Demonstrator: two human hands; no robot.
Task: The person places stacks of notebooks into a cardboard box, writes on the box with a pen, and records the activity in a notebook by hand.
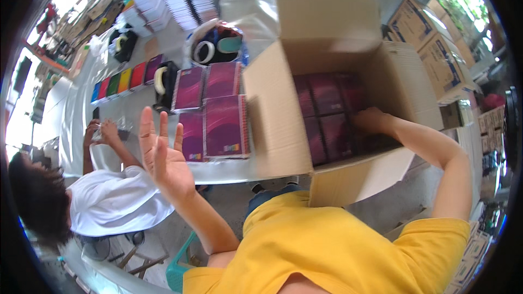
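Note:
My left hand (pixel 166 158) is raised over the table's near edge, empty, with its fingers spread. Just beyond it lie stacks of purple spiral notebooks (pixel 224 125) on the table. My right hand (pixel 373 120) reaches down inside an open cardboard box (pixel 278 114), beside the right side of the purple notebooks (pixel 329 117) packed in it. Those fingers are partly hidden in shadow, so whether they grip a notebook does not show. The box's flaps stand folded outward.
A black tape dispenser (pixel 164 87), a round container with tape rolls (pixel 218 43) and a row of coloured notebooks (pixel 126 80) lie farther off. A co-worker in a white shirt (pixel 117 201) sits at left. Closed cartons (pixel 436 51) are stacked at right.

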